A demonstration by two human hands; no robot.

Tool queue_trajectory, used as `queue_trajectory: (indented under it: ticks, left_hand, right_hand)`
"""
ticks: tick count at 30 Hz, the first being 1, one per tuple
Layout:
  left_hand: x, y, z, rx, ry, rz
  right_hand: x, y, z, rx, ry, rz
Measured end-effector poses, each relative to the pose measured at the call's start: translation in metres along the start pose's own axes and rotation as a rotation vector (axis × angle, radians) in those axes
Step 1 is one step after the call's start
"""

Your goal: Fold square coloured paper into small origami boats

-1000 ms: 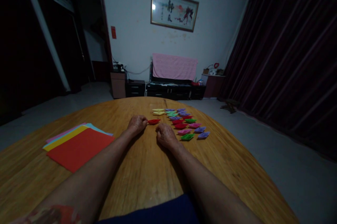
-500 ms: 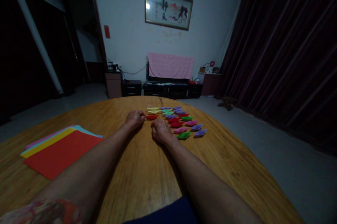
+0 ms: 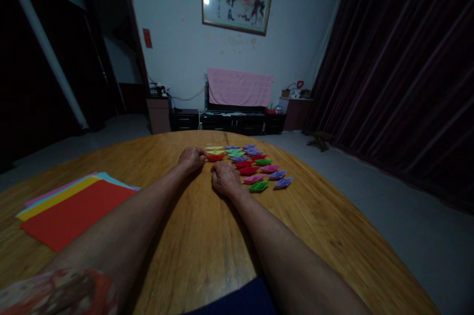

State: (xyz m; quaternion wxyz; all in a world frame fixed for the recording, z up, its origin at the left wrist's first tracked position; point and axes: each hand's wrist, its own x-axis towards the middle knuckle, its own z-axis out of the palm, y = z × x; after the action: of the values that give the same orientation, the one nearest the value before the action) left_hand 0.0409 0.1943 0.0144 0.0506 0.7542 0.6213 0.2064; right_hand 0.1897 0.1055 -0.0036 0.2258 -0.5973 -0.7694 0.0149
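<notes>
My left hand (image 3: 191, 157) rests on the round wooden table (image 3: 207, 236) and pinches a red folded paper boat (image 3: 215, 158) at its left end. My right hand (image 3: 224, 178) lies curled on the table just right of it, holding nothing that I can see. Right of both hands, several small paper boats in yellow, green, purple, red and pink are laid out in rows, with a green boat (image 3: 258, 186) and a purple boat (image 3: 283, 182) nearest me.
A stack of coloured paper sheets (image 3: 74, 206), red on top, lies at the table's left. Beyond the table stand a low dark cabinet with a pink cloth (image 3: 240, 88), a framed picture (image 3: 235, 3) on the wall, and dark curtains (image 3: 400, 68) at the right.
My left hand has carried the red boat a little farther forward toward the rows. My right hand has drawn in closer to the left hand. The view has shifted slightly.
</notes>
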Motion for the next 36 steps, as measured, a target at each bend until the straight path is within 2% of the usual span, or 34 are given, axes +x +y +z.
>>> queue_trajectory:
  ticks: [15, 22, 36]
  left_hand:
    - [0.0014, 0.0028, -0.0007, 0.011, -0.007, 0.015]
    - [0.0037, 0.001, 0.0019, 0.003, 0.01, 0.007]
    - [0.0035, 0.0034, 0.0013, -0.001, -0.006, -0.031]
  right_hand:
    - [-0.0012, -0.0012, -0.0011, -0.002, 0.001, 0.008]
    - [0.0016, -0.0025, -0.001, 0.001, -0.014, 0.066]
    - [0.0007, -0.0059, -0.0028, -0.03, -0.01, 0.04]
